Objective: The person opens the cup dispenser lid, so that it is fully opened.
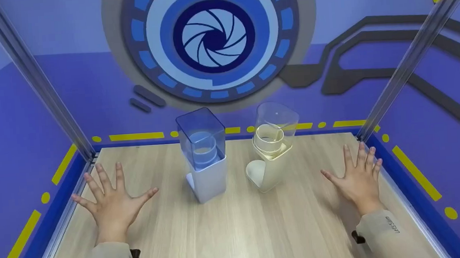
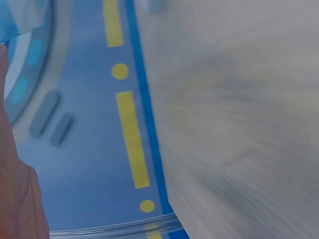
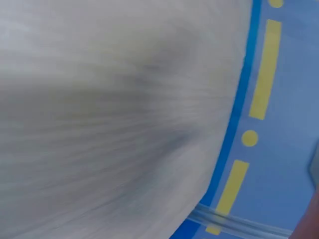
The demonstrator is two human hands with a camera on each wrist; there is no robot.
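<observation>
Two dispenser-like containers stand upright near the middle of the table in the head view. The left one, a blue container [image 1: 209,181], has a clear bluish square upper part with a round ring inside and a pale blue base. The right one, a cream container [image 1: 274,172], has a clear rounded upper part, a cream ring and a round lobe at its lower left. My left hand [image 1: 116,209] is spread above the table, left of the blue container. Off to the right of the cream container, my right hand [image 1: 359,186] is spread too. Neither hand touches anything.
A light wooden table [image 1: 237,233] is bounded by blue printed walls with yellow dashes. Metal posts [image 1: 36,73] rise at both back corners. The patterned back wall [image 1: 219,93] stands close behind the containers.
</observation>
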